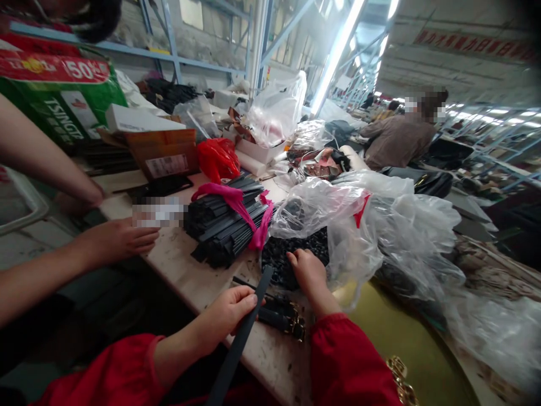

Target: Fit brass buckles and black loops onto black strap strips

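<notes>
My left hand (236,309) is closed on a long, flat dark strap (249,321), gripped between thumb and fingers. The strap slants from the table's middle down past its front edge. My right hand (310,273) reaches into a heap of small shiny black pieces (276,256) in an opened clear plastic bag (355,242). Its fingers are curled into the pieces, and whatever they pinch is hidden. Between my hands lie dark straps with gold-coloured metal buckles (296,324). Just beyond is a thick bundle of dark strips (228,220) tied with a pink band (257,228).
Another person's arms reach in from the left, one hand (127,237) near a blurred patch. Behind are a cardboard box (163,149), a red plastic bag (217,158) and more clear bags. A gold-coloured round tray (406,332) stands at right. A worker (397,138) sits farther back.
</notes>
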Action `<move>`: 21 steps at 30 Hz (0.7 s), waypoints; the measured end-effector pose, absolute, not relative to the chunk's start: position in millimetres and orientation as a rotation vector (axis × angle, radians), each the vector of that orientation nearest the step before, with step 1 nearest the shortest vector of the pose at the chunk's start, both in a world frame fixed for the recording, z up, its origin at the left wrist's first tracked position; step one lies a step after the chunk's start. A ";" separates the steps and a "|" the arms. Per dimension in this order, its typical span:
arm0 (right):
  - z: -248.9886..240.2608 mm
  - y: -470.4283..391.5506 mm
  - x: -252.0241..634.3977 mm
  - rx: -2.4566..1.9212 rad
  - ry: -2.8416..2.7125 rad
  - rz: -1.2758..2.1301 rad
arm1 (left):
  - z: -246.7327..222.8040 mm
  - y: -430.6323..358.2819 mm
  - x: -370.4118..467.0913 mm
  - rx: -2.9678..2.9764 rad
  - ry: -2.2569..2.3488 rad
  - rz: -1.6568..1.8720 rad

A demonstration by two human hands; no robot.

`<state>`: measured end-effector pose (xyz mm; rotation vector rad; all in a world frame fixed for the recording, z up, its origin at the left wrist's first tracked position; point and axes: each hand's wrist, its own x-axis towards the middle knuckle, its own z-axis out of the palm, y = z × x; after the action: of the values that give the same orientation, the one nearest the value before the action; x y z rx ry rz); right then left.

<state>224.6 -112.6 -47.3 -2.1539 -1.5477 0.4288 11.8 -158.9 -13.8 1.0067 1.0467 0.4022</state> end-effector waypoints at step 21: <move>-21.1 -227.8 173.7 -1.252 -0.478 1.348 | 2.2 -190.6 7.0 1.704 0.912 0.348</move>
<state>173.7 -227.8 -21.1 -1.2520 -0.4783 1.3482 7.0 -190.6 2.2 1.7036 0.9120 0.3478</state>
